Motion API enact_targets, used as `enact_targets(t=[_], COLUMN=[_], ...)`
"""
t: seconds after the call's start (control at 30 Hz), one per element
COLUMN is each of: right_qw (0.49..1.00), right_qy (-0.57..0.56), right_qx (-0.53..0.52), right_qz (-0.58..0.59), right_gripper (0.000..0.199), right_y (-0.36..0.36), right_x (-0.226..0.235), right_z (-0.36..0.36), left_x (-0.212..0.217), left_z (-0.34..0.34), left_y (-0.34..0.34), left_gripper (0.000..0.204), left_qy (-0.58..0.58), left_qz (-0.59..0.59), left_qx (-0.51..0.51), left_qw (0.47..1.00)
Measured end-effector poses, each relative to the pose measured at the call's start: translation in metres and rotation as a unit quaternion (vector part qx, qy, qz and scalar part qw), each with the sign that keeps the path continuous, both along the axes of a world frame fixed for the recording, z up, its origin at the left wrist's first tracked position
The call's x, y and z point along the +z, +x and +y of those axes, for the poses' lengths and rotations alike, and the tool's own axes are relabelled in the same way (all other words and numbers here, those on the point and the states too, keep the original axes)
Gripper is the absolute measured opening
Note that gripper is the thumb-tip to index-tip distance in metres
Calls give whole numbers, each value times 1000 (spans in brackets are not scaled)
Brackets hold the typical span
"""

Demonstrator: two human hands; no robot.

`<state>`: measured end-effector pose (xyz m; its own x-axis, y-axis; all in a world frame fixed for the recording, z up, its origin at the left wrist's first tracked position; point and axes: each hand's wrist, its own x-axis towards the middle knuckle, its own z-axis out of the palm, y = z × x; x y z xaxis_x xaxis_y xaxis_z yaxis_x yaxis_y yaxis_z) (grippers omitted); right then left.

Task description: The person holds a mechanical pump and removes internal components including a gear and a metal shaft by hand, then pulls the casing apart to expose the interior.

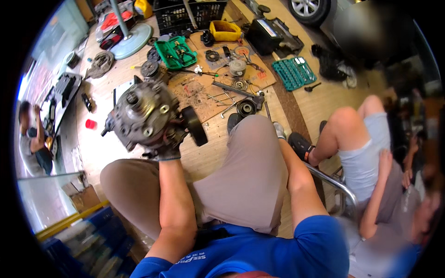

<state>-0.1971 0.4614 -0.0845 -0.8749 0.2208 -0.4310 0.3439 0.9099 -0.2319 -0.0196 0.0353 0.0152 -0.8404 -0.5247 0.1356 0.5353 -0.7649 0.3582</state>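
My left hand [169,152], in a dark glove, grips a round grey metal machine housing [143,115] from below and holds it up over my left knee. A stubby shaft and several bolts stand out on its upper face. On its right side sits a black round part [193,126]. The glove's fingers are mostly hidden beneath the housing. Beyond my right knee, my right hand [279,130] shows only as a bit of light glove; its fingers are hidden. Near it lie a black ring-shaped pulley [246,107] and a hammer-like tool [257,99].
Stained cardboard [192,95] on the floor bears loose tools and metal parts. Around it are a green tool case [176,52], a teal socket set [294,73], a yellow container [225,31] and a black crate [190,16]. Another person's legs [354,134] are close on my right.
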Motion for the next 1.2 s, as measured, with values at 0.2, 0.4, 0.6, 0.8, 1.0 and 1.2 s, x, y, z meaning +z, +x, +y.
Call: enact_targets(t=[0.2, 0.4, 0.6, 0.8, 1.0, 1.2], right_qw=[999, 996, 972, 798, 758, 783], right_qy=[48, -51, -226, -498, -207, -313], right_qx=[-14, -39, 57, 295, 578, 508], right_qz=[8, -68, 23, 164, 223, 176], right_gripper=[26, 42, 58, 69, 132, 124], right_y=[-1, 0, -73, 2, 97, 110], right_x=[-104, -165, -68, 303, 401, 380], right_z=[-9, -30, -2, -124, -222, -243], left_x=[-37, -74, -31, 52, 93, 101], left_z=[-5, -13, 37, 61, 64, 63], left_y=[13, 31, -34, -36, -20, 6], left_gripper=[44, 61, 69, 70, 73, 60], left_qy=[-10, -19, 275, -92, -587, -429], left_qz=[-76, -14, 136, -132, -236, -109], left_qx=[19, -31, -194, 33, 317, 251], left_qw=[997, 999, 932, 986, 706, 861])
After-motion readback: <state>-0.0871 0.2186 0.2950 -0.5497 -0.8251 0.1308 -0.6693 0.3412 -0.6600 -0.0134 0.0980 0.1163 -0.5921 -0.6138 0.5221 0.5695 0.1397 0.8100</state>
